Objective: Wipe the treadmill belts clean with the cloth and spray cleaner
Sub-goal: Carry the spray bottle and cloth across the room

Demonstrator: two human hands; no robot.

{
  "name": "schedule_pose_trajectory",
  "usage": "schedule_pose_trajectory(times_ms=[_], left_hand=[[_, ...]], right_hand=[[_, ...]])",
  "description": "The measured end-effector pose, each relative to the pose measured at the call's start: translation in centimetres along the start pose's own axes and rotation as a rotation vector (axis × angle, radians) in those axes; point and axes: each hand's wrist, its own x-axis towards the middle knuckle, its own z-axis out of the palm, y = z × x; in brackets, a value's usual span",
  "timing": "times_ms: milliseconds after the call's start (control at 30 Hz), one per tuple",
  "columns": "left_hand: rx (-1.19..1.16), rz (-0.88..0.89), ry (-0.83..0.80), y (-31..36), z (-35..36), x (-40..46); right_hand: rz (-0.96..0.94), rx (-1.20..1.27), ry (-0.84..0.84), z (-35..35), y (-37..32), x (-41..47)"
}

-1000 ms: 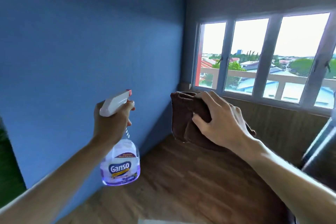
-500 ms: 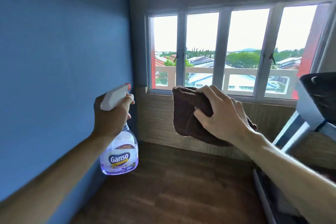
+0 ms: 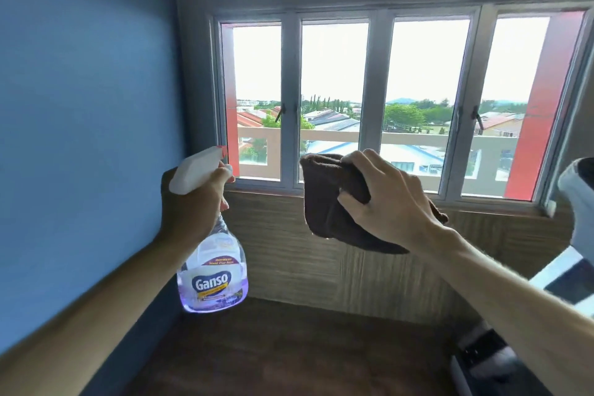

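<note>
View swung right to face the window; left hand grips spray bottle, right hand clutches cloth. Treadmill lower right: aim nozzle at belt.

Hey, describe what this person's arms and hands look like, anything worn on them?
Both forearms are bare as far as the frame shows: no sleeves, gloves or watch. The left hand and right hand show no rings or bands on the visible fingers. Fine hair shows along the edge of the right forearm. The left forearm is motion-blurred, so small details there cannot be told.
</note>
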Motion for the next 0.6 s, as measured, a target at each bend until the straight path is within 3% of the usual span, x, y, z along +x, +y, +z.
schedule_pose_trajectory(times_ms=[300,600], left_hand=[[0.000,-0.030,0.011,-11.7,8.0,15.8],[-0.044,-0.039,-0.101,-23.8,16.8,30.2]], right_hand=[[0.012,0.015,0.012,14.9,7.6,12.8],[0.086,-0.038,-0.016,30.3,13.2,22.8]])
